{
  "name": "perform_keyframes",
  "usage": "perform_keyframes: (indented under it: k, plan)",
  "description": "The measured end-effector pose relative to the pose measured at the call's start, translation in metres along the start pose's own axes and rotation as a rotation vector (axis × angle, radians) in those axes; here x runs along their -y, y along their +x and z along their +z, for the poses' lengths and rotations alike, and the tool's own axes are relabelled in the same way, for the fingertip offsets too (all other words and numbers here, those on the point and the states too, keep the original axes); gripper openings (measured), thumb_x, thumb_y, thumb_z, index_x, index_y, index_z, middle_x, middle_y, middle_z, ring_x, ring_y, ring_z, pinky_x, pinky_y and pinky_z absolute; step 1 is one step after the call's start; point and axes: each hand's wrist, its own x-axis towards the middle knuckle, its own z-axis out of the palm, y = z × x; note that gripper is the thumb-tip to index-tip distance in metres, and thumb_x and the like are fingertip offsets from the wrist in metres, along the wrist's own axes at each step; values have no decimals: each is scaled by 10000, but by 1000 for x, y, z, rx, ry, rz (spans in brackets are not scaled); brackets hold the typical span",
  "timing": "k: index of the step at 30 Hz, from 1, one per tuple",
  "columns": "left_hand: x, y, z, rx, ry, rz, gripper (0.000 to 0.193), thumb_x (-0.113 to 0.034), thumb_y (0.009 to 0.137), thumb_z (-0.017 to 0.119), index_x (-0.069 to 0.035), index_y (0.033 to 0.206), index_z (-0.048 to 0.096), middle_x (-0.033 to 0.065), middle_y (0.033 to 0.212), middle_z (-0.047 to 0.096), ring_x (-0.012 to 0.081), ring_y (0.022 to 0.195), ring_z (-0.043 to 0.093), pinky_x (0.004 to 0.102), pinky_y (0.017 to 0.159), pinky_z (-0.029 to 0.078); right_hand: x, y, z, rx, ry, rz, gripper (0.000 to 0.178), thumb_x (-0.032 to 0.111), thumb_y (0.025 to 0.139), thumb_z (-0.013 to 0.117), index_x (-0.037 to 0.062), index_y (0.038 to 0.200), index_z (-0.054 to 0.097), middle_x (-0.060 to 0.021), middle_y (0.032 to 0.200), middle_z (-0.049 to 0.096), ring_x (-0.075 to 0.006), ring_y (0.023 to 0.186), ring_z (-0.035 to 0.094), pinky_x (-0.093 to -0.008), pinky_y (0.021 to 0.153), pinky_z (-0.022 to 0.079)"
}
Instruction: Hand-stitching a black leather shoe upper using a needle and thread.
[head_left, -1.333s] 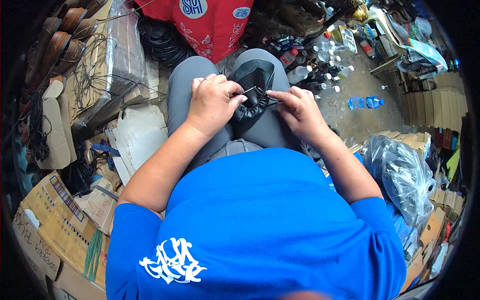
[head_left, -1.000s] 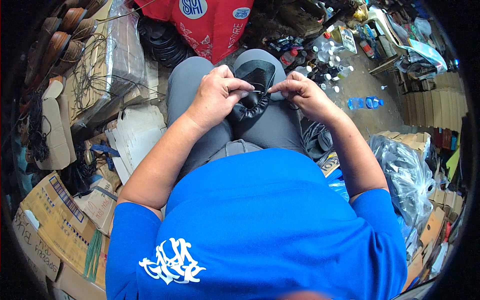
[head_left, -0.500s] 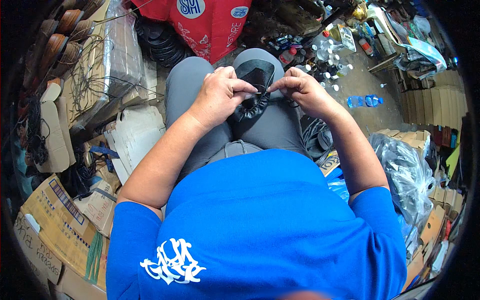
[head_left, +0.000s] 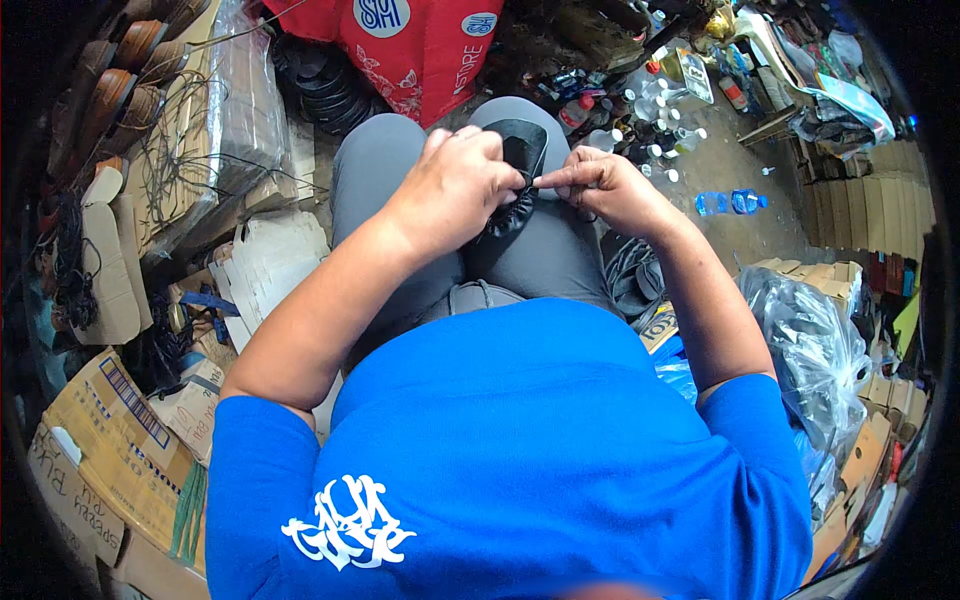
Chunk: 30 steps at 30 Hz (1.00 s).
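A black shoe upper [head_left: 523, 150] with a puckered, gathered edge rests on my right thigh, partly covered by my left hand. My left hand [head_left: 455, 190] lies over its left side, thumb and forefinger pinched together at the gathered seam; whatever they hold is too small or hidden. From the other side my right hand [head_left: 610, 188] comes in, closed, its fingertips meeting at the edge of the upper close to the left fingertips. I cannot make out what sits between the right fingers.
A red bag [head_left: 420, 60] stands beyond my knees beside a stack of black soles [head_left: 325, 85]. Several bottles [head_left: 650, 110] crowd the floor at far right, with blue-tinted bottles [head_left: 730, 203] nearer. Cardboard [head_left: 120, 450] lies at left, a clear plastic bag [head_left: 805, 345] at right.
My left hand has shifted and rolled over the upper, covering more of it. A thin pale sliver seen at its fingertips before is now out of sight. The right hand has barely moved.
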Motion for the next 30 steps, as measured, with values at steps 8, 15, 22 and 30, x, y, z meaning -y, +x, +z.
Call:
perform_keyframes:
  k: [8,15,22,30]
  plan:
    - [8,-20,12,-4,-263,-338,249,-49,720,693,-109,961,704,52,754,566,198,711,560,333,660,438,-7,-9,20,-122,223,83,319,62,815,669,114,1130,664,61,770,549,-18,713,483,-200,673,433]
    - [4,-8,24,-59,-569,-504,198,-27,746,683,-41,944,682,39,753,616,95,718,591,246,663,483,-13,-2,33,-188,508,109,245,46,815,677,35,1059,651,22,851,637,-35,775,554,-196,717,462]
    - [10,0,32,3,-767,-620,122,-26,728,708,-30,846,675,55,809,666,122,707,615,264,668,503,-10,7,38,-271,403,97,123,93,785,723,30,874,665,-7,859,644,-47,770,561,-206,685,452]
    - [19,-15,8,-57,-287,-384,105,-80,695,706,-59,783,653,60,758,600,225,797,555,341,727,436,-30,-6,15,-223,561,118,169,108,736,766,38,826,641,0,830,578,-88,785,555,-239,710,447]
